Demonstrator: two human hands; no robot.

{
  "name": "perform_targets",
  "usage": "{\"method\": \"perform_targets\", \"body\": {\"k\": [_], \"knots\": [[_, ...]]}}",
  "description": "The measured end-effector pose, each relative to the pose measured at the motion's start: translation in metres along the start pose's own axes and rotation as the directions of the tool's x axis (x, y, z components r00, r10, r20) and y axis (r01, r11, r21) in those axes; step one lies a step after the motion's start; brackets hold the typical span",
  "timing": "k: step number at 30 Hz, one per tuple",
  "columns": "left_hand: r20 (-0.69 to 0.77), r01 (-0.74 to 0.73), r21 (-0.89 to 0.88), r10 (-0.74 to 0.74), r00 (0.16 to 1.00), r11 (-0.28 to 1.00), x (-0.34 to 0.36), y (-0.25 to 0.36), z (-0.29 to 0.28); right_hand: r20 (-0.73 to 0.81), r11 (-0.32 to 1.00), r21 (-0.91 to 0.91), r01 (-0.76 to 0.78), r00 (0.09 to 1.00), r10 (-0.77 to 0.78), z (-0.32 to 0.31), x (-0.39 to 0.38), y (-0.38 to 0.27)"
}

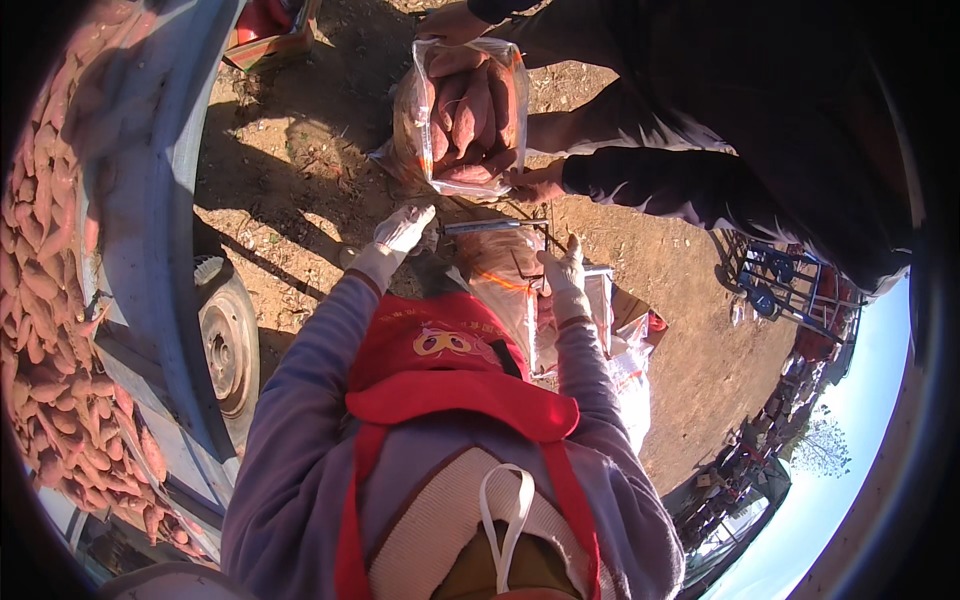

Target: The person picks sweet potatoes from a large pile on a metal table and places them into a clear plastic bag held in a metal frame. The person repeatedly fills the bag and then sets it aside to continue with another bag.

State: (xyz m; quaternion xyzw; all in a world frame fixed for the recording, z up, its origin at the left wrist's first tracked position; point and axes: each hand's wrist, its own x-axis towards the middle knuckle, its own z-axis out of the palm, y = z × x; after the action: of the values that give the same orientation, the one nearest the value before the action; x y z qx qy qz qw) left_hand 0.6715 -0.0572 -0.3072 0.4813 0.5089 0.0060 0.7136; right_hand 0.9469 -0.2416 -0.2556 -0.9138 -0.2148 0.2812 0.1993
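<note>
One arc of small pale characters and a yellowish cartoon print mark our red apron (440, 387). Beyond it, our gloved left hand (403, 230) is at one end of a metal frame (490, 226) and our gloved right hand (565, 275) by the other; how tightly either grip closes, we cannot tell. Under the frame we see a clear bag (505, 288) with orange print too blurred to read. Farther off, a co-worker's hand (540, 183) touches an open bag (407, 130) filled with sweet potatoes (472, 112).
</note>
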Motion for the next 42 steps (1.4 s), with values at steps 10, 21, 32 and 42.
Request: {"method": "perform_targets", "body": {"k": [10,21,32,42], "knots": [[-0.138,0.211,-0.251,-0.251,0.958,0.945,-0.037,-0.069,-0.002,0.436,0.821,0.332,-0.465,0.847,0.303,0.014,0.013,-0.025],[-0.379,0.197,-0.278,-0.296,0.877,0.940,-0.139,-0.012,-0.033,0.458,0.826,0.288,-0.484,0.827,0.325,0.020,0.028,-0.031],[-0.314,0.141,-0.381,-0.272,0.910,0.914,-0.132,-0.069,-0.046,0.434,0.801,0.308,-0.514,0.825,0.362,0.025,0.027,-0.033],[-0.309,0.193,-0.476,-0.368,0.877,0.858,-0.124,-0.110,-0.046,0.472,0.788,0.364,-0.496,0.828,0.303,0.028,0.027,-0.021]]}}
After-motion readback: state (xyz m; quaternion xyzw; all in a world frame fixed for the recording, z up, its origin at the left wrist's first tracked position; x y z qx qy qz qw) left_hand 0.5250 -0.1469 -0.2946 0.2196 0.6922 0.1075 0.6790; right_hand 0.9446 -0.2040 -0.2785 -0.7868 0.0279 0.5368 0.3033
